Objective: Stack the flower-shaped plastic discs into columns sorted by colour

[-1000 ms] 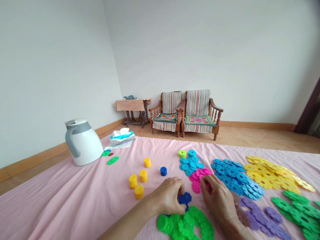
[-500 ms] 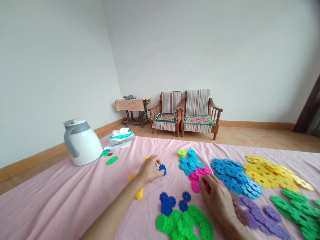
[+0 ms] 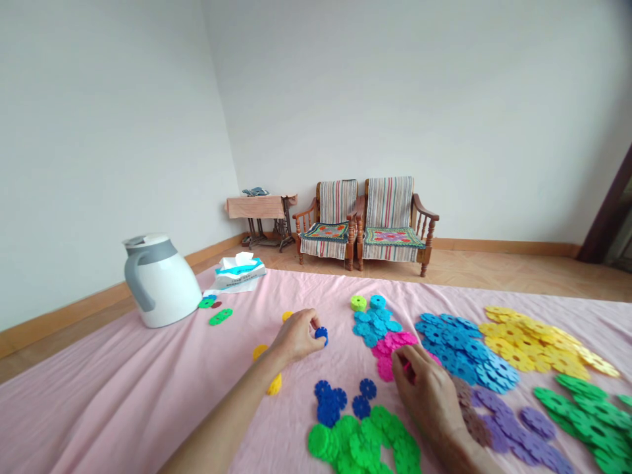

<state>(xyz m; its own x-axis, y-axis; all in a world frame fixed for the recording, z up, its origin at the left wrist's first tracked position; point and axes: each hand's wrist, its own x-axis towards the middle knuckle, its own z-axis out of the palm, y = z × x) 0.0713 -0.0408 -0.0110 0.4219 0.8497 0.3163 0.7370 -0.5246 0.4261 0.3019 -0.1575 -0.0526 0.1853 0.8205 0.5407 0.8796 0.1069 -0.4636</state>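
Pink-draped surface [image 3: 148, 388], and the left hand [image 3: 295, 336] has jumped from loose navy discs [image 3: 328, 403], nearside of its grip, to a navy stack [image 3: 322, 334] pinched there: work shifts stackward! Right hand [image 3: 429, 387] curls by pink discs [image 3: 386, 352]; holding anything? Can't tell.

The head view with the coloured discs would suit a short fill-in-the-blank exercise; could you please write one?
The left hand is at a small disc stack coloured dark ____.
The right hand has its thumb and index finger at the disc pile coloured ____.
The white jug has a handle coloured ____.
Missing words: blue; pink; grey.
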